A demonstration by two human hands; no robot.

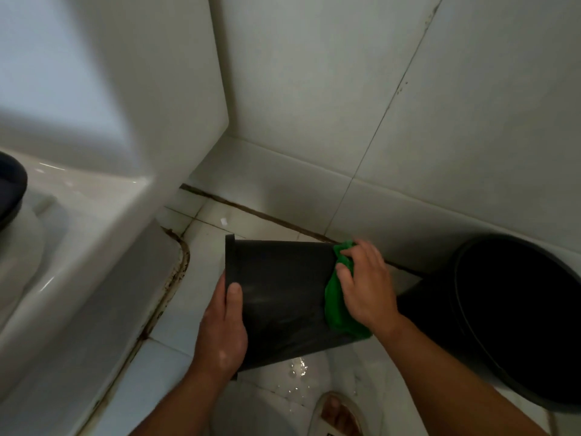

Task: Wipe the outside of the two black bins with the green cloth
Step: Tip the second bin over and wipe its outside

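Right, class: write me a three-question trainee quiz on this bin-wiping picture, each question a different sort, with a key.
1. True or false: the held bin stands upright on the floor.
2. Which hand presses the cloth to the bin? A) left hand B) right hand C) both
3. Fill in: the second bin stands to the person's ____.

Key: 1 false, it is tipped on its side in the hands; 2 B; 3 right.
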